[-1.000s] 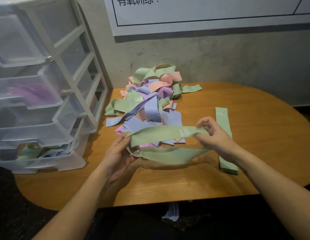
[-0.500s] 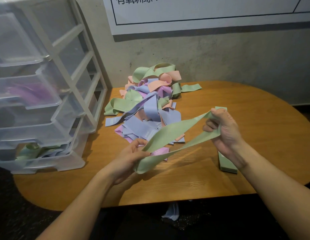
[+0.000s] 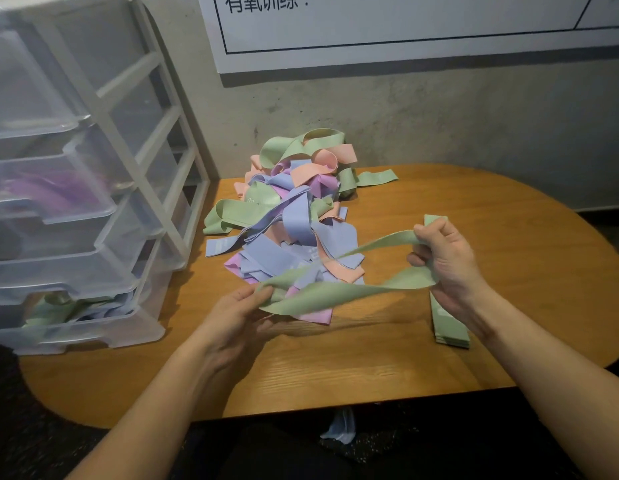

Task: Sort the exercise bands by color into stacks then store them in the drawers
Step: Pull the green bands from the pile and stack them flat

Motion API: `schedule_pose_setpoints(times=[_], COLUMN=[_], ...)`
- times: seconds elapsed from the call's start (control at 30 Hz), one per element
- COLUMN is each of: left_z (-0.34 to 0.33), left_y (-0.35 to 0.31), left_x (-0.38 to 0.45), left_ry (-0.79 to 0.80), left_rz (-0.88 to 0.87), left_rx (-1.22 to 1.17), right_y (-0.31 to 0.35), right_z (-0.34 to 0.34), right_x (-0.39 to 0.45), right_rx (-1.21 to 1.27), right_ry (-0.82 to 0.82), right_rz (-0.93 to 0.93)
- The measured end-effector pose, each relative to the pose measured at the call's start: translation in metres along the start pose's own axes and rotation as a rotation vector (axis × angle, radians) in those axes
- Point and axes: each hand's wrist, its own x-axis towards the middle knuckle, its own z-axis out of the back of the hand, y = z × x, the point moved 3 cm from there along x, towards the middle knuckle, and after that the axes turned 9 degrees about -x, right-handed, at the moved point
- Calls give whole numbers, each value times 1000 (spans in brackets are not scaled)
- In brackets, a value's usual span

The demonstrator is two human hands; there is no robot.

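Note:
Both hands hold one green band (image 3: 339, 292) stretched above the table. My left hand (image 3: 239, 313) pinches its left end; my right hand (image 3: 446, 265) grips its right end, fingers curled round it. The band's two strands are twisted between the hands. A tangled pile of green, pink, blue and purple bands (image 3: 294, 209) lies behind it at the table's back. A flat stack of green bands (image 3: 450, 327) lies on the table under my right hand, partly hidden by it.
A clear plastic drawer unit (image 3: 76, 202) stands at the table's left; one drawer holds purple bands, the lowest green and blue ones. The round wooden table (image 3: 335, 368) meets a concrete wall with a white poster. A pale scrap lies on the floor below.
My right hand lifted and turned the green band's right end, then dropped slightly; the band went from a flat loop to a twisted one. My left hand has stayed low at the left end.

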Motion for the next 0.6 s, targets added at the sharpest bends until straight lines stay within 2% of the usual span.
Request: schedule_pose_setpoints(times=[0.17,0.23,0.27,0.33,0.47,0.6], left_z=[5,2,4,4,-3,7], left_y=[-9,-13,-14,-16,-22,-24], left_x=[-4,-5,-3,-2,1,11], left_ry=[141,207,192,134,-3,-106], left_rz=[-48,-36,-32,-44,-108,-178], left_rx=[-319,-323,-302,-204,69,483], right_y=[-10,-13,-12,-11,-11,-7], right_z=[9,10,10,10,13,15], right_x=[-1,-2,-2,-2,0,-3], right_rx=[-132,-117,-146,-264,-420,-619], right_ry=[48,83,97,127,209,246], right_rz=[-68,-125,-161,-208,-191,-148])
